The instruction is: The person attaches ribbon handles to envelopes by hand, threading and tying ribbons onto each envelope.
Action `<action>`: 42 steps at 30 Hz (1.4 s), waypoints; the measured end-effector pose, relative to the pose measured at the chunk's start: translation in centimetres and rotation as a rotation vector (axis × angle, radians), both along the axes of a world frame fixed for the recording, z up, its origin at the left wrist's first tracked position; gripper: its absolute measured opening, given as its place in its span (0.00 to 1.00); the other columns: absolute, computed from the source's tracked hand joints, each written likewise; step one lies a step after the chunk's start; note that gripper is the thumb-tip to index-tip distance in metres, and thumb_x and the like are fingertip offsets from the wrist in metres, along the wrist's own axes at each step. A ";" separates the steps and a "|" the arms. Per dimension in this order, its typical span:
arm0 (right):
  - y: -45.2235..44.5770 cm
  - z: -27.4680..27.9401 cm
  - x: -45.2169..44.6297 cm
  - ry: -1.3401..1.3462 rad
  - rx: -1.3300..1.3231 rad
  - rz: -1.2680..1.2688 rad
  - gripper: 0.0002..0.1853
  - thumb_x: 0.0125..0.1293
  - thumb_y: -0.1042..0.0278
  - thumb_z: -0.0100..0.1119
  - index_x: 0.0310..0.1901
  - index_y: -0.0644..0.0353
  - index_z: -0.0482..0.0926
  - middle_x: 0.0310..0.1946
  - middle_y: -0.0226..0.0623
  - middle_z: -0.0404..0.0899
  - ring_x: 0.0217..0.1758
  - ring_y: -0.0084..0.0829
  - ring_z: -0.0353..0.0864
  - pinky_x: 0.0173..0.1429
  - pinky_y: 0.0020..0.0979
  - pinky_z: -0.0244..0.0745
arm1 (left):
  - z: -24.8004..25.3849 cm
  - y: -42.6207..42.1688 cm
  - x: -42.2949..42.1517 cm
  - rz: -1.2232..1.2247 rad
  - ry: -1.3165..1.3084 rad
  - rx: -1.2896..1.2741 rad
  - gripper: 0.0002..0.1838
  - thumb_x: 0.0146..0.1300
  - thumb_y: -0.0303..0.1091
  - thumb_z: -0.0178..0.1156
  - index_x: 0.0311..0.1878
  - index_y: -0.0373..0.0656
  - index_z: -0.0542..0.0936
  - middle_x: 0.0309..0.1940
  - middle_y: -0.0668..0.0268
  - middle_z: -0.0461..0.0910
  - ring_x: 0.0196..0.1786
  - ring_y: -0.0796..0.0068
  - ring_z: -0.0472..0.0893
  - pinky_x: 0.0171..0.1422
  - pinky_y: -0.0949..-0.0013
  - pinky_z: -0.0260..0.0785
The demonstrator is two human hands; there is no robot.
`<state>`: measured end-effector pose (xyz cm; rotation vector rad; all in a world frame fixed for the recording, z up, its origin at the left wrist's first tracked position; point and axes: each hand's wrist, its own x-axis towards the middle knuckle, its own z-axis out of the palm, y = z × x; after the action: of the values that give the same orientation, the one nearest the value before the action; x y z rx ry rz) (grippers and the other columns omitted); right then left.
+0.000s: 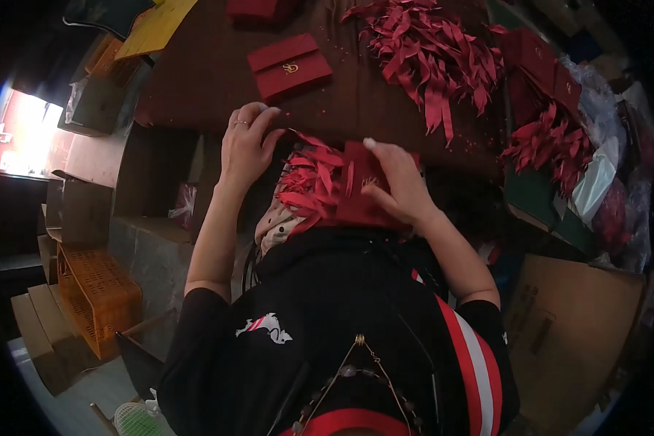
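On my lap lies a dark red box [356, 200] with a gold mark, and a bunch of red ribbons [309, 182] rests at its left side. My right hand [398, 178] is on the box, thumb and fingers apart around its right part. My left hand [249, 142] is raised left of the ribbons, near the table edge, its fingertips pinched together. A thin red ribbon end runs close to those fingertips; whether they grip it is too small to tell.
On the brown-covered table [203, 80] sit another red box [289, 67] and a large ribbon pile [436, 58]. More boxes and ribbons lie at the right. Cardboard boxes [570, 327] and an orange crate [98, 298] stand around me.
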<state>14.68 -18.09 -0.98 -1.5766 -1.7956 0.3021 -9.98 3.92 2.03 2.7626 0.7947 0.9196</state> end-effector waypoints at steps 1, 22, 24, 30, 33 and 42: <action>-1.0 0.3 -0.7 0.084 -0.104 0.060 0.40 0.72 0.41 0.59 0.74 0.62 0.64 0.70 0.49 0.71 0.73 0.52 0.69 0.76 0.48 0.62 | -0.2 0.7 1.0 0.018 -0.019 0.082 0.24 0.62 0.35 0.73 0.61 0.48 0.82 0.57 0.61 0.79 0.61 0.52 0.78 0.63 0.54 0.74; -0.5 0.7 8.9 -0.173 0.249 -0.551 0.15 0.62 0.79 0.67 0.50 0.55 0.85 0.51 0.34 0.82 0.52 0.41 0.80 0.54 0.40 0.78 | -0.7 -0.8 6.0 -0.235 -0.079 0.181 0.14 0.67 0.25 0.62 0.56 0.43 0.84 0.52 0.59 0.87 0.53 0.57 0.87 0.57 0.58 0.81; -0.1 1.3 9.6 -0.267 0.226 -0.517 0.16 0.61 0.79 0.67 0.50 0.53 0.85 0.51 0.34 0.81 0.51 0.41 0.79 0.54 0.40 0.78 | 0.6 -1.3 5.9 -0.262 -0.309 0.204 0.15 0.66 0.19 0.59 0.53 0.41 0.83 0.47 0.56 0.87 0.48 0.57 0.88 0.51 0.60 0.81; 0.6 1.2 11.6 -0.446 0.084 -0.320 0.15 0.59 0.77 0.68 0.47 0.50 0.86 0.48 0.33 0.78 0.50 0.40 0.78 0.51 0.40 0.79 | 2.5 -1.6 7.5 -0.030 -0.706 -0.240 0.15 0.72 0.21 0.58 0.59 0.34 0.81 0.44 0.55 0.87 0.46 0.65 0.87 0.51 0.68 0.77; 0.8 1.9 11.2 -0.451 0.116 -0.305 0.13 0.59 0.77 0.69 0.45 0.51 0.86 0.48 0.32 0.78 0.46 0.38 0.78 0.48 0.38 0.79 | 1.0 -1.5 8.4 0.056 -0.548 -0.697 0.18 0.74 0.27 0.59 0.66 0.44 0.80 0.42 0.60 0.84 0.42 0.75 0.82 0.52 0.72 0.74; 1.4 1.1 7.8 0.795 0.320 -0.276 0.07 0.73 0.76 0.62 0.50 0.64 0.81 0.46 0.31 0.86 0.41 0.14 0.79 0.42 0.23 0.75 | -2.8 -3.0 9.3 0.150 -0.224 -0.622 0.30 0.55 0.45 0.79 0.59 0.46 0.83 0.53 0.62 0.80 0.58 0.60 0.79 0.64 0.57 0.74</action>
<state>22.52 -16.64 0.12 -1.2090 -0.9480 0.4113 -0.68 0.92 -0.79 2.0529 1.0426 0.8095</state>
